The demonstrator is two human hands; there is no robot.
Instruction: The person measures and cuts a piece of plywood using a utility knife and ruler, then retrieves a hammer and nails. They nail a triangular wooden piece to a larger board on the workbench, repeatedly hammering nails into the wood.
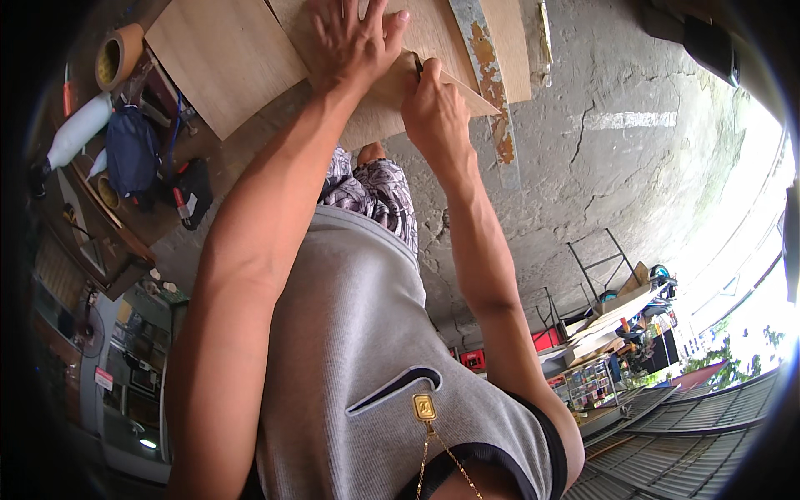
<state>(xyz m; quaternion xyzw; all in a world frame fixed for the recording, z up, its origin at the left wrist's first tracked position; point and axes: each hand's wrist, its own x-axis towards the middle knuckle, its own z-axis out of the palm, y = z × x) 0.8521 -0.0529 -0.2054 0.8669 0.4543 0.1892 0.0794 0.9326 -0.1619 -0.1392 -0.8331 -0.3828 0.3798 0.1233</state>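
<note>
My left hand (354, 50) lies flat on a thin plywood sheet (292, 25), its fingers spread over the wood. Just to its right, my right hand (437, 108) is closed around a thin dark tool (417, 63), mostly hidden by the fingers. The tool's kind is not clear. A pointed plywood flap (472, 97) sticks out beside the right hand. Farther right, a long metal strip (483, 50) with peeling paint lies across the plywood and reaches past its near edge. Another pale plywood panel (221, 58) sits to the left.
On a dark surface at the left are a tape roll (119, 57), a whitish bottle-like object (79, 129), a navy cloth bag (133, 154) and tools. Cracked concrete floor (542, 187) spreads to the right. Metal-framed stands and boards (608, 317) are at the lower right.
</note>
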